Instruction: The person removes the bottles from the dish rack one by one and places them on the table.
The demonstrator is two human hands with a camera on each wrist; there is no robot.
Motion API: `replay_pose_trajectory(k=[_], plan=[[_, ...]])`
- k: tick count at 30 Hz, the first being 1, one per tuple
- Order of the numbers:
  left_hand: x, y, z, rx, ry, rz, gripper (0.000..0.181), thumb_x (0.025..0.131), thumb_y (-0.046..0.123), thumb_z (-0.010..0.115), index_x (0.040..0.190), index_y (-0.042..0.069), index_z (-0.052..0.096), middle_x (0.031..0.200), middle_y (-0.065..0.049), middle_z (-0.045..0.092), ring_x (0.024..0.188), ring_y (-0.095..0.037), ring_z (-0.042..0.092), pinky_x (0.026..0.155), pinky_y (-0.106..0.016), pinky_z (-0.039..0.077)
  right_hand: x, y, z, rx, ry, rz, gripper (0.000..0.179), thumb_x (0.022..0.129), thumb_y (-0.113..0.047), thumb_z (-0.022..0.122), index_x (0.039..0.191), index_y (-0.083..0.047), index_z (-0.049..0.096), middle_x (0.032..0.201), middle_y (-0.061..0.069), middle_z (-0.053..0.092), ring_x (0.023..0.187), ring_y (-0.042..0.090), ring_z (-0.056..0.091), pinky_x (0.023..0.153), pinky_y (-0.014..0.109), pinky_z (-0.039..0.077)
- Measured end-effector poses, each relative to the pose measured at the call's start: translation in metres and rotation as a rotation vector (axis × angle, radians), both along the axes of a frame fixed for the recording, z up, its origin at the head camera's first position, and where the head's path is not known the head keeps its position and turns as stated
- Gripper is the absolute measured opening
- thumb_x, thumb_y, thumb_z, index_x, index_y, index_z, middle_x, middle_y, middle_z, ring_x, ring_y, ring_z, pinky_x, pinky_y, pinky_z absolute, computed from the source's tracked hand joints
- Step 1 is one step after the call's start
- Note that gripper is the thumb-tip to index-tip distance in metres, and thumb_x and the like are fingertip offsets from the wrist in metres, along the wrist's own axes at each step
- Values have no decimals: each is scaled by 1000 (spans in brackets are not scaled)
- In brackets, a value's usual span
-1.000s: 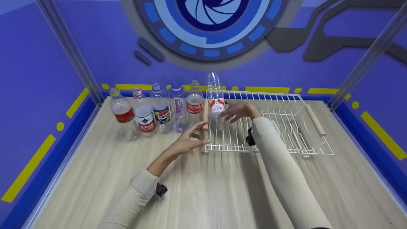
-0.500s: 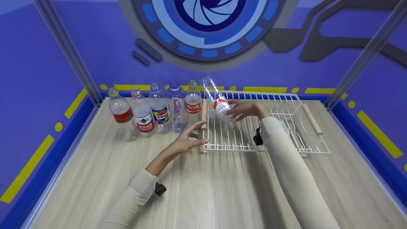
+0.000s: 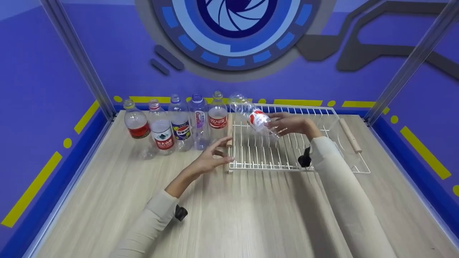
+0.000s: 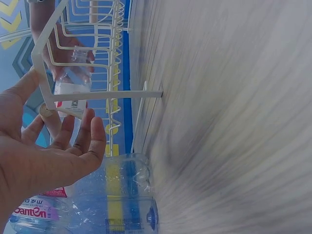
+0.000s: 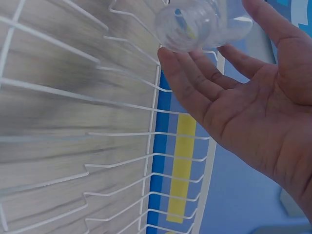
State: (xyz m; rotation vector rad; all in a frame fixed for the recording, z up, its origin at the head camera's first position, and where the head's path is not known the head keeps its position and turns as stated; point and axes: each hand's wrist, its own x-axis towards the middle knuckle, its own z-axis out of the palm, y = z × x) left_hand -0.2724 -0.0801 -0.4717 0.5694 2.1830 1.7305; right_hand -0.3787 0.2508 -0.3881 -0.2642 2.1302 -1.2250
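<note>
A clear plastic bottle [image 3: 258,120] with a red-and-white label tilts to the left above a white wire rack [image 3: 265,167]. My right hand [image 3: 293,124] grips its lower part, the bottle's base toward my palm side. In the right wrist view, thumb and fingers of the right hand [image 5: 253,92] stand on either side of the clear bottle [image 5: 195,24]. My left hand [image 3: 207,160] touches the left end of the rack, index finger at its wooden handle [image 3: 230,132] and thumb at the front corner. In the left wrist view its other fingers [image 4: 96,139] are loosely bent.
Several plastic bottles stand in a row left of the rack: a red-labelled one [image 3: 139,130], a white-and-red one [image 3: 164,139], a blue-labelled one [image 3: 181,130], a purple one [image 3: 200,122] and another red-labelled one [image 3: 218,122]. A second wooden handle [image 3: 350,135] is at the rack's right end.
My right hand has moved to the right with the bottle. The bottle has gone from nearly upright to leaning left. My left hand has stayed at the rack's left end.
</note>
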Motion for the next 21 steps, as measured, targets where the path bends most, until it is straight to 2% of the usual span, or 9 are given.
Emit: replay_pose_trajectory(k=[7,13,21], plan=[[-3,3,0,-4,10,-16,74,94,23,74,158,25,37,152,-13,43,127,-36,51,97,-43,47,6,16,2,-51,27,-72,64,106,-31,56,158,-4,30,108,1,66,89,12,66,82,28,58],[-3,4,0,-4,3,-2,74,94,22,73,158,25,37,152,-12,43,126,-34,52,95,-41,48,17,31,5,-138,53,-127,62,105,-28,58,154,0,33,115,6,66,93,16,71,83,29,61],[0,1,-1,13,4,11,73,94,18,75,157,22,39,150,-14,44,127,-38,52,97,-40,48,40,42,6,-209,142,-280,65,101,-33,64,150,2,39,115,5,66,89,16,75,86,35,62]])
